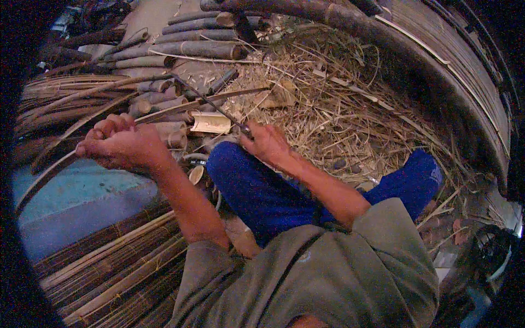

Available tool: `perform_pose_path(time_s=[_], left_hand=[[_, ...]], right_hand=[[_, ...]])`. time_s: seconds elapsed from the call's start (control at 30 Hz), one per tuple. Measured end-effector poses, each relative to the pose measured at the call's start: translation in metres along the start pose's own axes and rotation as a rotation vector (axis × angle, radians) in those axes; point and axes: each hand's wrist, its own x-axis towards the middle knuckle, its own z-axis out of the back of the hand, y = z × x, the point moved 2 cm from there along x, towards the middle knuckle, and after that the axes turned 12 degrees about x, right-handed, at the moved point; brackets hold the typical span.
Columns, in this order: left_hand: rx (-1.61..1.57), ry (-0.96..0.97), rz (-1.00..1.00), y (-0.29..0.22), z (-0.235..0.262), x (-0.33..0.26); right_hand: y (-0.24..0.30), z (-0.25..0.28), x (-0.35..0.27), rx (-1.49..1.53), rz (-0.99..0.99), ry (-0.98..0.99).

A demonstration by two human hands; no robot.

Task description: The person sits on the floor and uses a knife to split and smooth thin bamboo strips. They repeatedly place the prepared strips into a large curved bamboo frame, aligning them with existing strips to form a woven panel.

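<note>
My left hand [123,143], at the left, is closed around a long bamboo strip [219,96]. One end of the strip bends down past the wrist to the left; the other reaches out over the shavings. In the middle, just beyond my knee, my right hand [268,143] grips a long, thin, dark knife [205,99] seen nearly edge-on. Its blade slants up and left, crossing the bamboo strip; whether they touch I cannot tell. Below the crossing lies a split piece of pale bamboo [211,123].
Bamboo shavings [333,120] cover the floor ahead and right. Cut bamboo poles [191,49] lie at the far left, with bundled strips [49,104] nearer. A turquoise surface [82,186] and slatted bamboo [120,262] are at my left. A large dark curved rim [437,71] borders the right.
</note>
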Motion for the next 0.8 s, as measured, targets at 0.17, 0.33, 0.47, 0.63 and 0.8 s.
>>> perform_pose_path(time_s=[0.17, 0.33, 0.47, 0.63, 0.8], left_hand=[[0.029, -0.024, 0.008, 0.011, 0.001, 0.008], [0.033, -0.073, 0.065, 0.024, 0.008, 0.03], [0.069, -0.091, 0.073, 0.022, 0.005, 0.026], [0.062, -0.134, 0.095, 0.051, 0.016, 0.045], [0.025, -0.088, 0.113, 0.046, 0.021, 0.043]], right_hand=[[0.02, -0.007, -0.01, -0.049, 0.206, 0.045], [-0.02, -0.003, 0.015, -0.083, -0.007, 0.106], [-0.049, -0.022, 0.017, -0.11, -0.085, 0.082], [-0.068, -0.025, 0.023, -0.166, -0.007, 0.015], [-0.105, -0.019, 0.036, -0.143, -0.072, -0.015]])
